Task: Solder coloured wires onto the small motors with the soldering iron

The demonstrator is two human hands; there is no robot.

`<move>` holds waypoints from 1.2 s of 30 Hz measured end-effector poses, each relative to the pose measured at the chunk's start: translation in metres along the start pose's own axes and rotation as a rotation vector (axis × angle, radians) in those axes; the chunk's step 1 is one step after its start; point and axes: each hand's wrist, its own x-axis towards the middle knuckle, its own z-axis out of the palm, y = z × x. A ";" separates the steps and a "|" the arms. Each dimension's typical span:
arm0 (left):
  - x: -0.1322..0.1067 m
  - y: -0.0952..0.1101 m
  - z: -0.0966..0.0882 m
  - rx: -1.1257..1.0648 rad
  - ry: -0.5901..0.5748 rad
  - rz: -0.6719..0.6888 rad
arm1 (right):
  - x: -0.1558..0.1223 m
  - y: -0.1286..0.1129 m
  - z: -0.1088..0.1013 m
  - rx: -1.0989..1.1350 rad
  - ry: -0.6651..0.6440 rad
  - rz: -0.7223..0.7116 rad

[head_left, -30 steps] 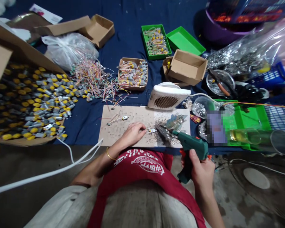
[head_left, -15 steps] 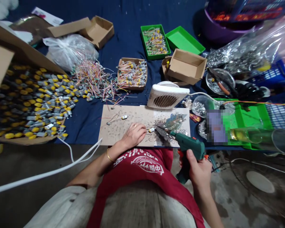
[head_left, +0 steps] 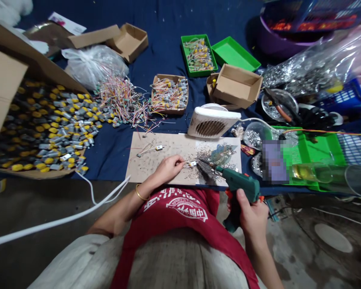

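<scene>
My right hand (head_left: 254,214) is wrapped round the grip of a green soldering gun (head_left: 242,182) with orange parts, its tip pointing left over the board. Close to that tip lies a small motor (head_left: 192,163) with a white face and thin wires. My left hand (head_left: 168,168) is closed in a pinch on the wires at the motor's left side, low over the board (head_left: 159,172). A second wired motor (head_left: 159,147) rests farther back on the same board. Dark crumbs and silvery bits cover the board's right part around the tip.
A white fan (head_left: 215,122) stands behind the board. To the left, a carton (head_left: 5,96) spills many grey-and-yellow motors beside a heap of wires (head_left: 123,98). Boxed wired motors (head_left: 170,94) lie behind. Green trays (head_left: 325,148) and a clear cup (head_left: 359,178) are at right.
My left hand has drawn its fingers into a pinch on the motor's wires, now more visible. The soldering gun has barely moved. The whole view has shifted slightly.
</scene>
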 end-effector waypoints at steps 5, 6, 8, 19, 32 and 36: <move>0.002 0.002 -0.003 0.011 -0.003 -0.028 | 0.001 0.000 0.000 0.001 0.005 -0.018; 0.002 0.003 -0.003 0.004 -0.007 -0.033 | 0.001 0.000 0.000 0.002 -0.001 -0.023; 0.003 0.003 -0.004 -0.021 -0.017 -0.053 | 0.002 -0.001 -0.001 0.001 -0.016 -0.023; 0.016 0.002 -0.005 -0.135 0.012 -0.099 | 0.007 -0.007 -0.001 0.015 -0.027 0.073; 0.035 0.002 -0.004 -0.312 -0.009 -0.209 | 0.015 -0.007 -0.002 0.001 -0.032 0.035; 0.037 0.004 -0.003 -0.306 -0.044 -0.261 | 0.015 -0.005 -0.003 -0.016 -0.031 0.002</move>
